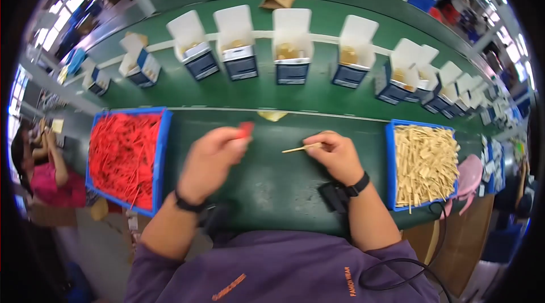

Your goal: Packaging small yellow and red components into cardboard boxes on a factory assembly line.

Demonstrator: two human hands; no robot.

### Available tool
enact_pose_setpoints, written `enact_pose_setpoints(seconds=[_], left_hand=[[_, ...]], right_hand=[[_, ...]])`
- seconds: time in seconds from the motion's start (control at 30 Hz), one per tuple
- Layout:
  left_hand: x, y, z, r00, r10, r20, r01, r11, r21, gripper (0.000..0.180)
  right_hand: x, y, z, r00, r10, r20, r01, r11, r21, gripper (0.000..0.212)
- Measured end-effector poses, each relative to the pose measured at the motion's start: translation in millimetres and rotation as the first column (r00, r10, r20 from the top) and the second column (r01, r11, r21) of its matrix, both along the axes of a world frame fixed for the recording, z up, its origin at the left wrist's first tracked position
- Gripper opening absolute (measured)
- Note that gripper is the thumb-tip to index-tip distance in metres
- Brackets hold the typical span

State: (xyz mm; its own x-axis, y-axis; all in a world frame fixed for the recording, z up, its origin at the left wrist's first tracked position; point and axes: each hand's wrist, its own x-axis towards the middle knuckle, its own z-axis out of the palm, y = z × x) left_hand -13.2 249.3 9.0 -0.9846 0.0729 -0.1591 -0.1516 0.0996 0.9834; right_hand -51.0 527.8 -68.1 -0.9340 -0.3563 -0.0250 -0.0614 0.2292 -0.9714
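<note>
My left hand (210,158), blurred by motion, is closed on a small red piece (246,129) that sticks out past the fingertips. Its exact kind is too blurred to tell. To the right, my right hand (339,157) pinches a thin beige stick (293,149), its tip pointing left and its other end covered by the fingers. Both hands are over the green work surface (267,184), a little apart. Nearest the left hand stands a blue tray (162,161) heaped with thin red pieces (122,152). Beyond the right hand, another blue tray (392,167) holds many flat-ended beige sticks (426,164).
Open white and dark blue boxes (292,70) line the green belt (227,96) ahead, with beige contents inside. A yellowish scrap (272,116) lies at the belt's near edge. A black cable (443,229) runs at the right, beside a pink item (469,178). Another person (51,169) works at far left.
</note>
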Motion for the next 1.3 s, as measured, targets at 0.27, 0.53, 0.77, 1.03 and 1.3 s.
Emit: enact_pose_setpoints(seconds=[0.27, 0.53, 0.77, 1.03, 1.3], left_hand=[[-26, 69, -64, 0.984, -0.101, 0.146, 0.053, 0.952, 0.3, 0.016], [-27, 74, -67, 0.956, -0.221, 0.194, 0.189, 0.967, 0.171, 0.015], [-28, 73, -72, 0.965, -0.209, 0.158, 0.16, 0.947, 0.279, 0.016], [-33, 72, -75, 0.977, -0.052, 0.207, -0.026, 0.935, 0.355, 0.017], [-35, 83, -77, 0.984, -0.06, 0.166, -0.009, 0.922, 0.387, 0.018]], right_hand=[[-6, -9, 7, 0.987, -0.102, 0.121, 0.129, 0.962, -0.242, 0.02], [-6, -4, 4, 0.98, -0.173, 0.097, 0.187, 0.967, -0.17, 0.02], [-3, -8, 23, 0.959, -0.201, 0.198, 0.227, 0.967, -0.119, 0.018], [-107, 17, 101, 0.568, -0.362, -0.739, 0.679, 0.713, 0.172, 0.017], [-170, 14, 70, 0.725, -0.106, -0.68, 0.592, 0.601, 0.538, 0.018]])
